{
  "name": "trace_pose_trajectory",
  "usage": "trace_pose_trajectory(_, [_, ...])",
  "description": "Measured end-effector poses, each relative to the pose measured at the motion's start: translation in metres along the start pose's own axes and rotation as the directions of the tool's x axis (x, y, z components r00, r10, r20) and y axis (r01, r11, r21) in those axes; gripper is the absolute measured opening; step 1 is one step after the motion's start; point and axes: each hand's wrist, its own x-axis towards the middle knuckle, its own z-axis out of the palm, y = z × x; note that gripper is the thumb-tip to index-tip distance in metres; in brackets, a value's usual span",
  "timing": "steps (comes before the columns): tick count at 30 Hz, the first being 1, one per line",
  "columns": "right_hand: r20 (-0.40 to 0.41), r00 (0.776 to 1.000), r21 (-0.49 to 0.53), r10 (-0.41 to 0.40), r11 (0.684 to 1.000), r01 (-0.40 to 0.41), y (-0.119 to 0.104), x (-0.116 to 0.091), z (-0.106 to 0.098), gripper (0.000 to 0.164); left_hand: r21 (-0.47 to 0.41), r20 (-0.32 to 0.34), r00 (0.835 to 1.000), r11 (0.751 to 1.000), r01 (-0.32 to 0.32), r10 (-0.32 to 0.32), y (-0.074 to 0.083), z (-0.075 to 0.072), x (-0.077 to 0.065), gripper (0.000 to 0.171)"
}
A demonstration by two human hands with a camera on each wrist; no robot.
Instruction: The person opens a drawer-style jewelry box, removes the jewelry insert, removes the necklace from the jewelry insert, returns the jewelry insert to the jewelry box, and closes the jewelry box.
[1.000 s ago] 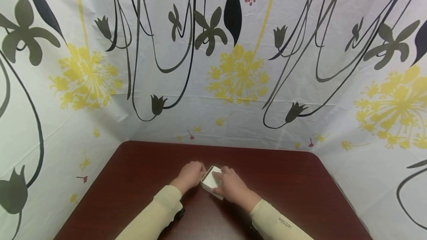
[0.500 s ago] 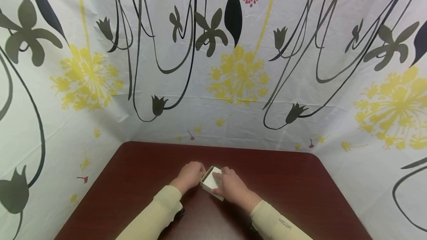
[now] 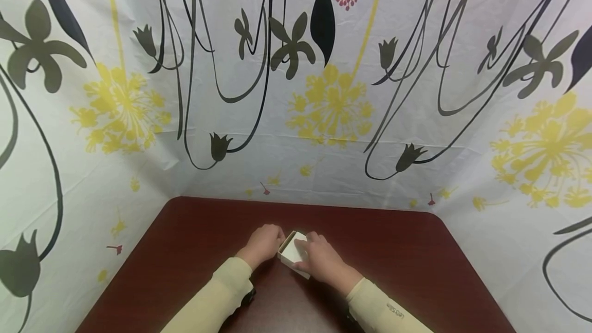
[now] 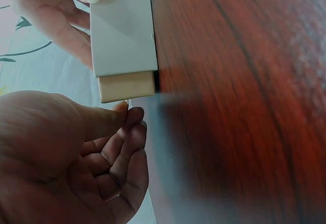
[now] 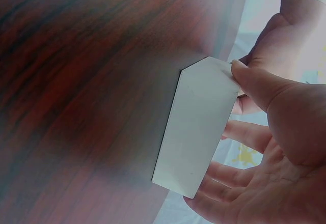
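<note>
A small white drawer-style cardboard box (image 3: 295,255) lies on the table between both hands. Its cream inner tray (image 4: 127,86) sticks a little way out of the white sleeve (image 4: 125,35) at the end facing my left hand. With thumb and index finger, my left hand (image 3: 263,243) pinches a thin pull tab right at the tray's end, its other fingers curled. My right hand (image 3: 326,263) grips the sleeve from the right, thumb on one side (image 5: 196,127) and fingers along the other. The tray's contents are hidden.
A dark red wood-grain table (image 3: 208,240) with rounded far corners carries the box. White fabric with printed flowers (image 3: 296,163) hangs close behind the table and along both sides. Both forearms wear pale yellow sleeves (image 3: 217,292).
</note>
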Motion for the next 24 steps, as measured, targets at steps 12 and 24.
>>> trace_pose_trajectory(12, [-0.004,1.0,-0.001,-0.002,1.0,0.002,0.0003,0.0,0.0006,0.06,-0.012,-0.006,1.0,1.0,-0.001,0.001,-0.0029,-0.0007,-0.0012,0.019])
trace_pose_trajectory(24, [-0.017,1.0,0.002,-0.005,1.0,0.005,-0.0004,0.0001,-0.0002,0.06,-0.036,0.005,1.0,0.999,0.019,-0.019,-0.0054,-0.0022,0.0,0.023])
